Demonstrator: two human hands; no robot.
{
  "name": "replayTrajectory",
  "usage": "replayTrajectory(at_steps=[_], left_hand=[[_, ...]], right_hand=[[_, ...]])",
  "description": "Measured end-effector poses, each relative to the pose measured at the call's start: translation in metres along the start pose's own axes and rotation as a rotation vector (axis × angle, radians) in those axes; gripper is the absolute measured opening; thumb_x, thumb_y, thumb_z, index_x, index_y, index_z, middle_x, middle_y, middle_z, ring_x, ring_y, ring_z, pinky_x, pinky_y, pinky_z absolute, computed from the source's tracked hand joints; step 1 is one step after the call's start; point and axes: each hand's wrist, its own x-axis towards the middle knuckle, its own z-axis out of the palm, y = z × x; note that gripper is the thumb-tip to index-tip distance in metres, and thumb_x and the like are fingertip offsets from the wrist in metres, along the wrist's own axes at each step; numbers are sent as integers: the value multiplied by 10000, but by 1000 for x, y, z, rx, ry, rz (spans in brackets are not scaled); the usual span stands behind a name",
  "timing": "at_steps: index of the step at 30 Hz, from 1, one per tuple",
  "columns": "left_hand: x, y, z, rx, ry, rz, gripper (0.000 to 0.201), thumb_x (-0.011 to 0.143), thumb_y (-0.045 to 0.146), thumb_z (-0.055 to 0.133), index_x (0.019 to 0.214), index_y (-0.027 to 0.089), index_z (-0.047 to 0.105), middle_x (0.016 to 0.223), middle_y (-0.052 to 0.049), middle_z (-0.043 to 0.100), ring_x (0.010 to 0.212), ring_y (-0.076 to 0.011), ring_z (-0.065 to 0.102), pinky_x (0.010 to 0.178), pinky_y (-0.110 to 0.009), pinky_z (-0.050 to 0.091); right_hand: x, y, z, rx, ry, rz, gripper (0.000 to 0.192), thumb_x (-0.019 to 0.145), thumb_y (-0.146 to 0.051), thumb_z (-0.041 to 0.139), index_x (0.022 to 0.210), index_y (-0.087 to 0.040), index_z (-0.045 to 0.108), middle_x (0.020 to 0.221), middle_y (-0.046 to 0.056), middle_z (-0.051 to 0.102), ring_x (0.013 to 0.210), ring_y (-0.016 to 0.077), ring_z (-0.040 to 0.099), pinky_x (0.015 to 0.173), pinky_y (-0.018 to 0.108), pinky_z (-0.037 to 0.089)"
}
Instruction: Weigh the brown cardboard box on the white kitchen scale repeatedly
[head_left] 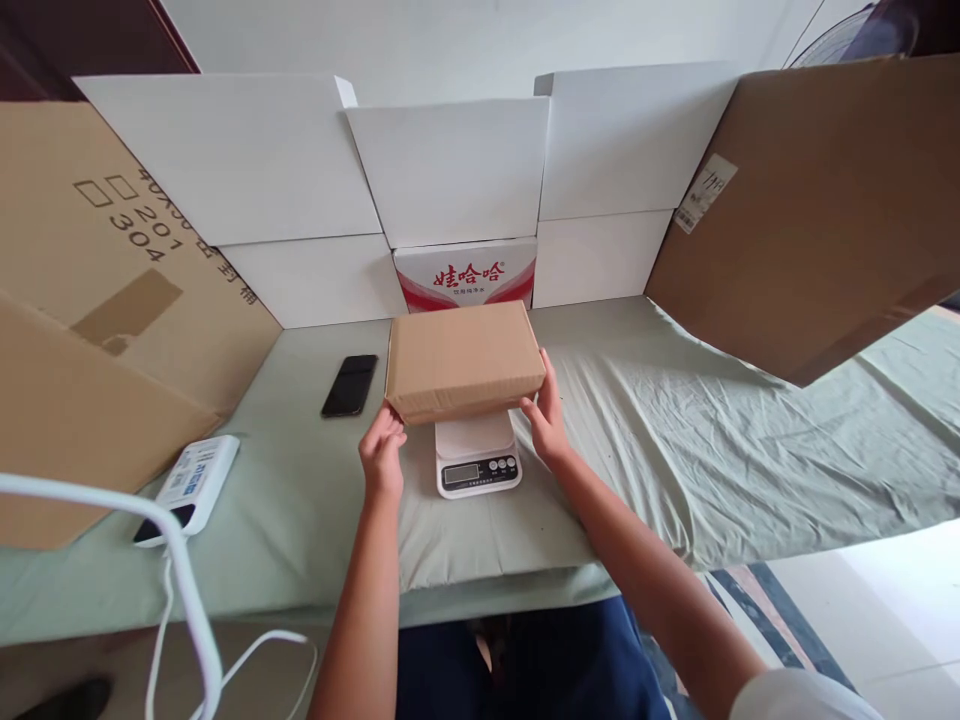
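A closed brown cardboard box [461, 355] is held between my two hands, over the back part of a white kitchen scale [477, 455]. My left hand [383, 446] grips its near left corner, fingers curled under the edge. At the right end, my right hand [547, 415] has its fingers along the side and the thumb at the front lower edge. The box hides most of the scale's platform, and I cannot tell whether it rests on it. The scale's small display and its buttons face me; no reading can be made out.
A black phone [350, 386] lies left of the box. Farther left are a white device [191, 487] and a white cable [180, 560]. White boxes [450, 170] stand along the back, with large cardboard panels [810, 210] at both sides. Green cloth [622, 400] covers the table.
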Motion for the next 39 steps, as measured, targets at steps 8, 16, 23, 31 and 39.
replayTrajectory(at_steps=[8, 16, 23, 31, 39], left_hand=[[-37, -6, -29, 31, -10, -34, 689, 599, 236, 665, 1285, 186, 709, 1316, -168, 697, 1355, -385, 554, 1108, -546, 443], [-32, -2, -24, 1, -34, -96, 746, 551, 272, 678, 1284, 143, 709, 1344, -213, 668, 1319, -406, 580, 1111, -539, 440], [-32, -4, -25, -3, -69, -69, 746, 588, 285, 666, 1320, 144, 688, 1361, -207, 659, 1349, -404, 554, 1119, -534, 437], [-32, -4, -24, -24, -79, -58, 720, 590, 265, 676, 1300, 146, 703, 1354, -199, 665, 1344, -402, 559, 1124, -535, 435], [-32, -6, -24, -20, -67, -52, 717, 596, 253, 675, 1306, 162, 700, 1384, -180, 650, 1379, -397, 523, 1140, -536, 420]], right_hand=[[-38, -17, -6, -65, 7, -35, 738, 981, -621, 442, 1617, -335, 199, 1631, 85, 324, 1543, 344, 279, 1256, 583, 283], [-33, -10, -6, -29, 49, 2, 705, 969, -583, 478, 1590, -317, 276, 1592, 98, 363, 1504, 338, 338, 1229, 554, 327], [-34, -9, -5, 25, 51, 47, 698, 962, -537, 503, 1580, -298, 285, 1597, 99, 368, 1496, 323, 341, 1208, 525, 348], [-33, -7, -6, 27, 71, 87, 697, 948, -560, 508, 1554, -271, 322, 1589, 110, 393, 1482, 328, 369, 1196, 523, 367], [-34, -7, -6, 13, 76, 82, 681, 954, -564, 499, 1549, -282, 325, 1583, 112, 393, 1471, 327, 378, 1172, 516, 388]])
